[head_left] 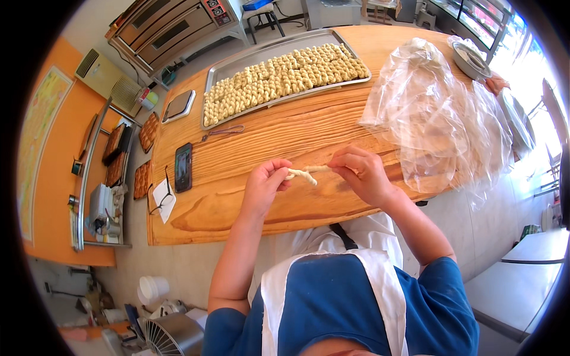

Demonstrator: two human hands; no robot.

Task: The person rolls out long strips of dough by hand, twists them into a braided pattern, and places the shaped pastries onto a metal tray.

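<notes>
Between my hands, just over the near part of the wooden table (237,163), stretches a thin strip of pale dough (306,174), partly twisted, with one short end hanging down. My left hand (268,181) pinches its left end between thumb and fingers. The right end is pinched in my right hand (360,172). Farther back lies a metal baking tray (228,70) holding rows of small twisted dough pieces (285,77), set close together.
Crumpled clear plastic sheeting (424,107) covers the table's right side, beside a metal bowl (472,59). On the left are a phone (184,167), eyeglasses (168,193) on white paper, a small scale (179,105) and a cord loop (222,132). A deck oven (169,32) stands beyond.
</notes>
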